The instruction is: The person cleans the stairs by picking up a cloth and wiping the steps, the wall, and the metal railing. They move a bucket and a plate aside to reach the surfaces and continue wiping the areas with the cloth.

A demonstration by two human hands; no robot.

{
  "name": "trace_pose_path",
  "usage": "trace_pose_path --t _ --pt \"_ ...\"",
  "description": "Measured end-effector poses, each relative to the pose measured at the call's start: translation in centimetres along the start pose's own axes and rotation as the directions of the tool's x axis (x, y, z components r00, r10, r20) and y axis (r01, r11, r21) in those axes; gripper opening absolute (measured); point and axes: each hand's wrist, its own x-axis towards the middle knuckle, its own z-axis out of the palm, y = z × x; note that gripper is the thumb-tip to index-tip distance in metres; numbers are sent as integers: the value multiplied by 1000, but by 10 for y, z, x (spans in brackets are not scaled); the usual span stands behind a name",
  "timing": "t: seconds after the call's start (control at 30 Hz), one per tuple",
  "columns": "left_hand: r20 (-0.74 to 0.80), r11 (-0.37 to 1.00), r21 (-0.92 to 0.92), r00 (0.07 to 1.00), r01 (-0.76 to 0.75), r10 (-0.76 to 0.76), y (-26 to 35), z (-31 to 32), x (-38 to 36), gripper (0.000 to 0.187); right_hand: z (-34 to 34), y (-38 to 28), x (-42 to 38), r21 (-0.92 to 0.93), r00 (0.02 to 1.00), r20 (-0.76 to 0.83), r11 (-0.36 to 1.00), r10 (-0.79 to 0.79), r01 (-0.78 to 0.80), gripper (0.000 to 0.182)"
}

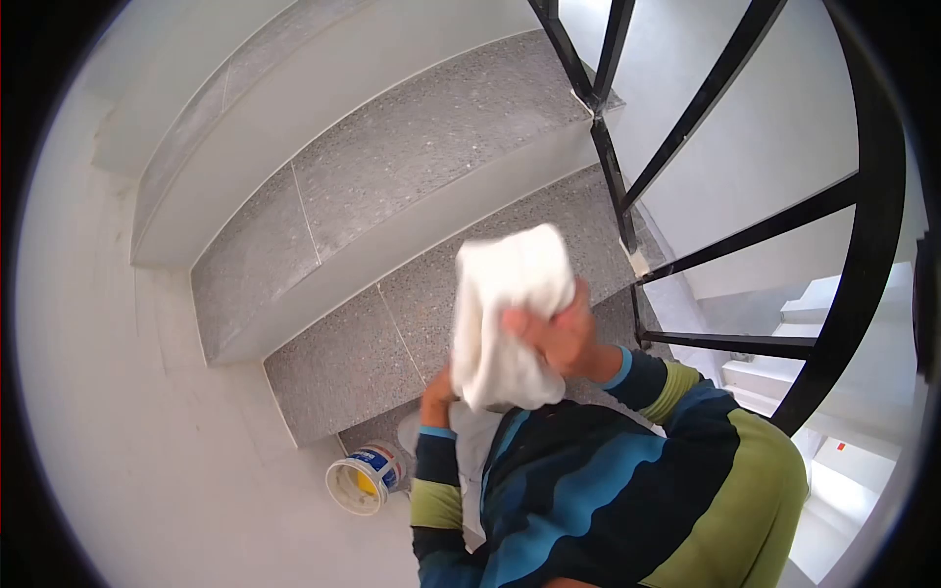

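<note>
A thick, folded white cloth point(515, 269) is held up in front of my body, above the grey speckled stair tread. My right hand point(561, 333) grips it from the right, with thumb and fingers closed over the folds. At the cloth's lower left edge is my left hand point(438, 390). Its fingers are hidden behind the cloth, so I cannot see whether they hold it. The cloth and the right hand are slightly blurred.
Curved stone steps point(412, 147) with white risers climb ahead. A black metal railing point(725, 88) runs along the right, with lower white stairs point(843, 382) beyond it. On the left, by the white wall point(225, 470), a small bucket point(355, 487) with something yellow inside lies tilted.
</note>
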Motion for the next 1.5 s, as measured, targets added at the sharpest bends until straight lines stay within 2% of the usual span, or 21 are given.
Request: trace_pose_path --t 0.07,0.1,0.17,0.23,0.3,0.4,0.5,0.57,0.6,0.7,0.77,0.8,0.83,0.93,1.03,1.1,1.27,1.37,1.4,1.43,1.5 --pt "204 908 -375 972 187 -116 -41 23 4 58 -37 53 22 -315 965 -224 947 -138 63 33" --pt "377 935 -294 923 197 -76 -31 48 0 59 -56 79 30 -604 925 -196 783 -325 147 44" --pt "353 894 -165 871 417 -341 -33 68 26 59 -107 128 45 -963 867 22 223 -497 152 52" --pt "214 927 -238 946 291 -242 -32 93 51 42 -158 166 55 -988 917 -1 140 -399 60 44" --pt "180 927 -160 933 340 -311 -34 100 83 47 -189 177 73 -990 963 -111 -57 -247 -129 40" --pt "121 925 -79 924 373 -362 -20 115 124 61 -234 197 103 -964 952 -174 -153 -251 -216 37" --pt "140 955 -14 946 297 -292 -10 120 159 63 -264 209 122 -930 861 -268 -117 -433 -349 28" --pt "141 970 -9 961 243 -239 -10 120 174 63 -276 201 129 -570 996 77 -817 52 86 19" --pt "144 977 -3 967 211 -208 -10 119 180 63 -295 213 133 -452 975 222 -889 -32 74 15" --pt "112 977 71 972 201 -208 -17 115 184 60 -310 221 133 -365 970 245 -927 -10 83 12" --pt "72 969 137 973 207 -218 -21 112 177 58 -284 221 124 -575 986 166 -811 12 107 12" --pt "96 984 119 985 129 -141 -28 107 158 58 -321 284 117 -631 997 50 -772 64 82 19" --pt "120 993 101 991 53 -65 -36 101 136 59 -261 271 96 -790 998 34 -610 52 59 18" --pt "97 973 63 969 223 -228 -44 63 74 58 -146 271 39 -942 963 260 -197 76 270 18" --pt "108 961 68 956 267 -273 -29 56 56 54 -131 254 35 -955 954 294 52 59 291 19" --pt "121 970 19 963 242 -243 -28 68 79 50 -170 237 54 -997 990 74 46 116 69 21" --pt "148 996 41 986 75 -80 -53 102 147 49 -245 217 100 -902 978 -204 -377 -54 -209 28" --pt "-5 990 128 999 54 -54 -60 95 94 57 -162 271 65 -964 994 -22 -266 104 6 33" --pt "-39 989 -102 993 103 -108 -62 83 67 54 -130 278 42 -973 985 117 -184 129 140 35" --pt "-23 988 -99 992 122 -125 -58 62 46 54 -101 283 23 -953 954 273 -98 124 285 36" --pt "-35 894 -223 914 388 -405 -48 31 16 45 -86 286 16 -915 912 404 11 66 404 40"
